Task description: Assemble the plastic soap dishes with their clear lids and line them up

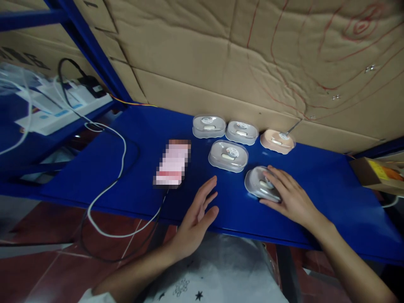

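Right hand (292, 198) on box (255, 186); round labels (232, 152) illegible.

Indoor scene under subdued, diffuse light. The cardboard (189, 63) is fairly evenly lit in its middle; the tabletop (347, 189) reads as deep blue, and the tiled floor (41, 225) falls into gloom. Small pale highlights mark the clear lids of the plastic boxes (227, 155). Fine detail is soft throughout, including on the left hand (199, 212) and right hand (287, 193). Wide-angle distortion stretches the margins and slants the blue post (91, 46); the lower corners darken. Coarse square blocks obscure the phone (173, 164).
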Demonstrator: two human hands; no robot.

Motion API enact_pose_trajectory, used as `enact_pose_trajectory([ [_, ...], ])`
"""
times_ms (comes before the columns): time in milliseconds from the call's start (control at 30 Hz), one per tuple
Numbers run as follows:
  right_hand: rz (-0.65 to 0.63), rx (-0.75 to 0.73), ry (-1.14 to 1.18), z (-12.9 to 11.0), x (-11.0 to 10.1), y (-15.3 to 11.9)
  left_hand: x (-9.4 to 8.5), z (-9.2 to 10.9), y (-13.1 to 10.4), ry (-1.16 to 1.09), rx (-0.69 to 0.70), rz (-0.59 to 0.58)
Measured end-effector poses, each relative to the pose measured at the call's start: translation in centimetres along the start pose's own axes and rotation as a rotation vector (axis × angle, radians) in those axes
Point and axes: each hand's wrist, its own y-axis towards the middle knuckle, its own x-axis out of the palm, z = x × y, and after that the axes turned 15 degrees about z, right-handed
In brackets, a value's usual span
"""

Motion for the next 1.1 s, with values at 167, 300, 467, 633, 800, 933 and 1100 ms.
enact_pose_trajectory([
  [167,0.176,-0.016,-0.052,0.3,-0.1,3.1,-0.2,-0.3,-0.2,0.107,0.075,-0.006],
  [300,0.159,-0.098,0.054,-3.3,1.6,7.1,-1.1,-1.3,-0.2,0.338,0.249,-0.06],
  [467,0.068,-0.079,0.095,-5.0,4.7,9.9,-2.2,-1.6,0.4,0.643,0.528,-0.053],
  [633,0.046,-0.137,0.327,-5.7,3.6,6.9,-1.9,-1.5,0.9,0.886,0.627,0.009],
  [800,-0.045,-0.126,0.69,-6.4,2.6,4.0,-2.0,-2.5,1.3,1.046,0.673,-0.037],
  [933,0.014,-0.031,0.825,-5.4,3.6,4.5,-2.4,-3.0,1.5,1.058,0.668,-0.01],
  [1100,0.15,0.078,0.656,-3.4,4.4,4.9,-2.5,-2.6,1.5,1.119,0.671,-0.04],
])
